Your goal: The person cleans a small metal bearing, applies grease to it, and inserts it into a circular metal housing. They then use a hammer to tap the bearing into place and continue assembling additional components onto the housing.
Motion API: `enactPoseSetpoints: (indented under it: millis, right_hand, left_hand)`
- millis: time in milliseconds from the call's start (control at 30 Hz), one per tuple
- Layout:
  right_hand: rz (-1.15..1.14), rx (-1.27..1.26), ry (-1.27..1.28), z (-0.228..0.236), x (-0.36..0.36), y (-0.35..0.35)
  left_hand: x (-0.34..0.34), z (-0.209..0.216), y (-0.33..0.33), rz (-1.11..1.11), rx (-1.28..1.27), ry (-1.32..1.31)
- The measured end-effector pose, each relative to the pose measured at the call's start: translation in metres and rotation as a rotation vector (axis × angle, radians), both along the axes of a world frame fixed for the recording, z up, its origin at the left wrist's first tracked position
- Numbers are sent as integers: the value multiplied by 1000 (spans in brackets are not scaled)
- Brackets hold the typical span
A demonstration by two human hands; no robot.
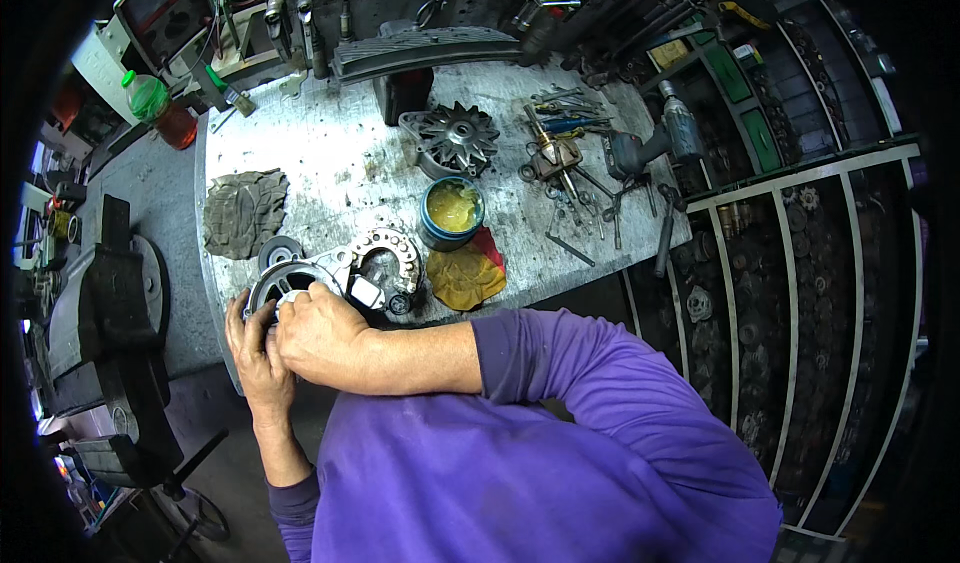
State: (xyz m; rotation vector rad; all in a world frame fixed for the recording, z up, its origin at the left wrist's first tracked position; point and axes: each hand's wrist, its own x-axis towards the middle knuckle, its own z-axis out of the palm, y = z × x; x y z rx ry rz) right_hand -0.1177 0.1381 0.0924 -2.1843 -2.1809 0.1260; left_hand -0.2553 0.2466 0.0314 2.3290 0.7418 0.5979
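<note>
At the near left edge of the workbench, my left hand (258, 348) grips the side of a round metal alternator housing (262, 285). My right hand (322, 331) reaches over it with curled fingers pressed into the opening; what they pinch, if anything, is hidden. Touching the housing's right side is a horseshoe-shaped rectifier (405, 253). A small pulley-like disc (279, 251) lies just behind the housing. An open blue tub of yellow grease (452, 208) stands farther right, beside a yellow and red cloth (466, 275). Behind the tub sits an alternator half with a finned rotor (456, 133).
A crumpled grey rag (244, 213) lies at left, with a bottle of red liquid (160, 108) beyond. A bench vise (110, 303) stands left of the bench. Loose tools and a cordless driver (632, 151) cover the right side. Parts shelves (790, 293) flank the bench.
</note>
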Motion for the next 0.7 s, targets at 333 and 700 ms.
enactPoseSetpoints:
  millis: [333, 700]
  right_hand:
    - [47, -65, 70, 2, 5, 5]
    - [50, -26, 76, 0, 13, 5]
  left_hand:
    - [1, 1, -1, 8, -18, 0]
    - [-1, 0, 0, 7, -28, -9]
